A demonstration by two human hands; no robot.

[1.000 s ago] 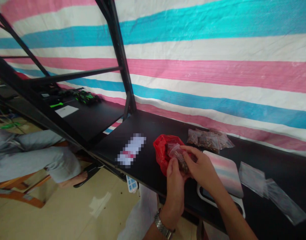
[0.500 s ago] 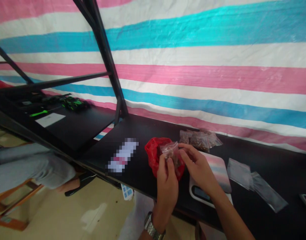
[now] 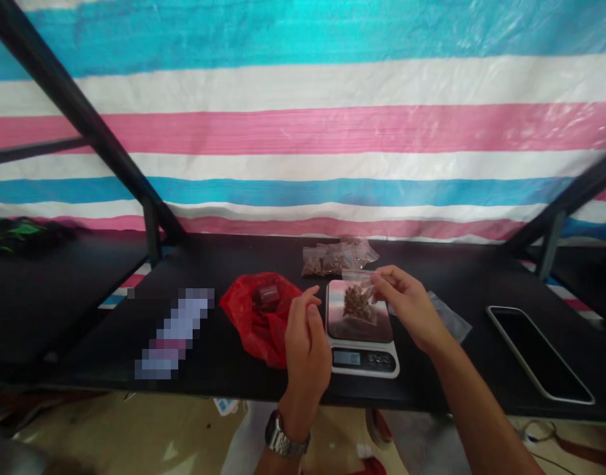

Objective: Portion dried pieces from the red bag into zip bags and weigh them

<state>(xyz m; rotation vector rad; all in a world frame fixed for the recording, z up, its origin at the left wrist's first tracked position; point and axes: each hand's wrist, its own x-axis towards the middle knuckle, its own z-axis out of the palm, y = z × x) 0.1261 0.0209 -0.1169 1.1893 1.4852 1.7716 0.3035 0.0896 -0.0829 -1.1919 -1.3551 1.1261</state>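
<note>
Crinkly clear bag, perhaps seeds, pinched by right hand

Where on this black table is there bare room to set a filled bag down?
Bare table shows between the scale and the phone, behind the empty clear bags, and between the blurred label and red bag. Crowded: around the scale, where the right hand holds a small bag near the filled bags.

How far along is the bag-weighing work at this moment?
Done: several filled clear bags lie behind the digital scale. In hand: the right hand holds a small clear bag of brown pieces over the scale platform; the left hand hovers empty. Left: the red plastic bag holds more; empty clear bags wait.
</note>
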